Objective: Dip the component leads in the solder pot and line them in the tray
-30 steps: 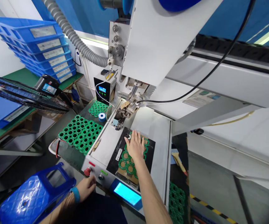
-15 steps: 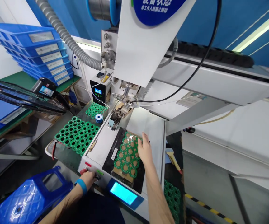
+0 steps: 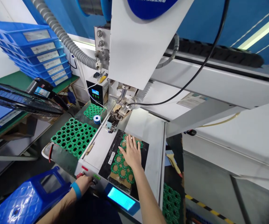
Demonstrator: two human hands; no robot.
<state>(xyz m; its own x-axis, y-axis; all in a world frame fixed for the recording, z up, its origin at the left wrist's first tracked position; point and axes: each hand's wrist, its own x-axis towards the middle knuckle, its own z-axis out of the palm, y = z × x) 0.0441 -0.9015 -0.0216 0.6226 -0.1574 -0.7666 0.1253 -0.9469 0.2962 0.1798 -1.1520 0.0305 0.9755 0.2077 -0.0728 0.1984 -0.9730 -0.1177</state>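
Note:
My right hand (image 3: 132, 155) lies flat, fingers spread, over a green circuit board panel (image 3: 118, 159) with rows of round cut-outs. It covers part of the panel, which rests on a brown block (image 3: 119, 182) on the black plate (image 3: 105, 163) of a white desktop soldering machine. My left hand (image 3: 86, 184) is at the machine's front face, between the red button (image 3: 80, 175) and a dark round button (image 3: 94, 181). Its fingers are curled together, and their tips are partly hidden. Behind the panel sits the soldering head (image 3: 117, 113).
More green board panels (image 3: 75, 137) lie left of the machine, near a solder spool (image 3: 96, 119). A brush (image 3: 173, 163) and further panels (image 3: 171, 202) are at the right. A fan (image 3: 20, 96), stacked blue trays (image 3: 43, 56) and a blue stool (image 3: 29, 199) stand left. A lit screen (image 3: 121, 198) faces me.
My right hand has moved left from the panel's right edge onto its top. My left hand stays at the front buttons. The view has shifted slightly.

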